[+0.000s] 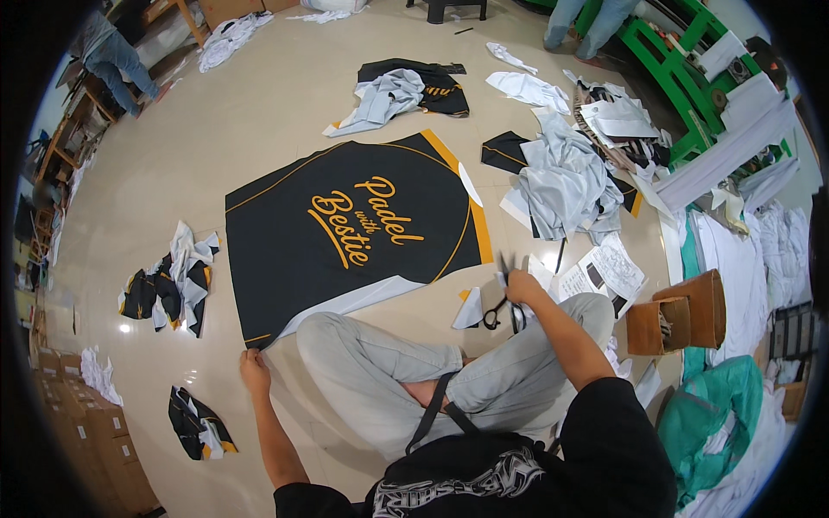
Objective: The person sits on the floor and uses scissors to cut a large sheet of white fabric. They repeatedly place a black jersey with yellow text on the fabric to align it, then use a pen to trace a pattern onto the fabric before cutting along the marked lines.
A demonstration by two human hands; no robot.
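Observation:
A large black fabric panel (285,216) with orange edging and orange lettering lies spread on the floor before me. My left hand (255,371) pinches its near left corner, fingers closed on the cloth. To the right of the panel, my right hand (522,287) grips scissors (506,266), blades pointing away from me and slightly apart. A black looped handle (491,319) shows just below that hand; whether it belongs to the same scissors I cannot tell. Beside it lies a small white scrap with an orange and black edge (468,308).
Black and grey cloth pieces (389,95) lie beyond the panel. A grey cloth heap (570,177) and papers (613,263) are at right, near a cardboard box (682,315). Scrap piles (168,285) sit at left. Two other people stand at the far edges, near a green machine frame (665,73).

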